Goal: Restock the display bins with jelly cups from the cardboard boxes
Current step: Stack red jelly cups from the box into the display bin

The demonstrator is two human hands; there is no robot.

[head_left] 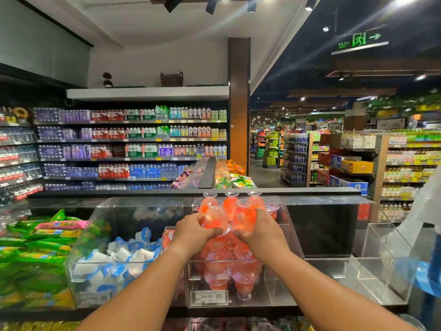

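Clear acrylic display bin [284, 237], centre of counter, price tag 14.90 [207, 296] on front: landmark for all entries below.

Orange-red jelly cups [226, 266], goblet-shaped, transparent plastic: heaped inside the bin to roughly the front wall's height, several stood upside down along the back rim.

Held cluster of the same orange-red cups [229, 216]: directly above the bin's heap, gripped between both hands.

Left hand [193, 231]: fingers curled round the cluster's left side. Right hand [259, 229]: fingers curled round its right side.

Adjoining acrylic bin with blue-and-white sealed cups [114, 261]: left of the landmark, about half full.

Adjoining transparent bins [353, 268]: right of the landmark, nothing visible inside.

Green snack packets [31, 254]: far left of the landmark.

Cardboard boxes: not visible.

Progress, judged: central bin well stocked, current handful not yet released; right-hand bins apparently left to fill.
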